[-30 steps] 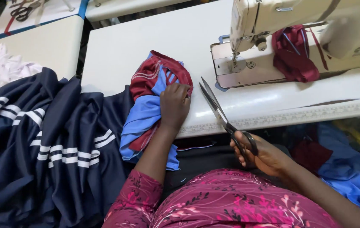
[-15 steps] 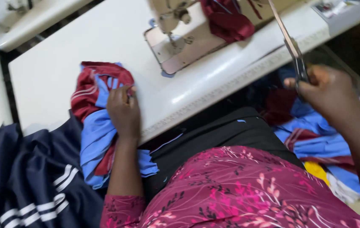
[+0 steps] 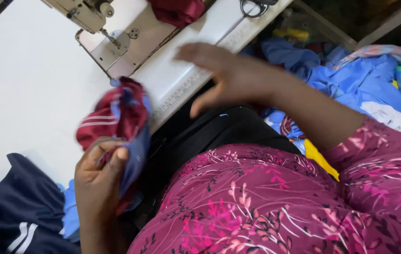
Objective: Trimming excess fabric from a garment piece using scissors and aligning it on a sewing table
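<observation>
Left hand is gripping the red-and-blue cloth at the table edge; right hand is hovering open.

The bundle is lifting just off the white table, in front of the sewing machine. The right hand, blurred, is holding nothing, fingers spread above the table's ruler edge. Scissors are lying on the table beyond it, well apart. Navy striped fabric is hanging beside the left wrist.
</observation>
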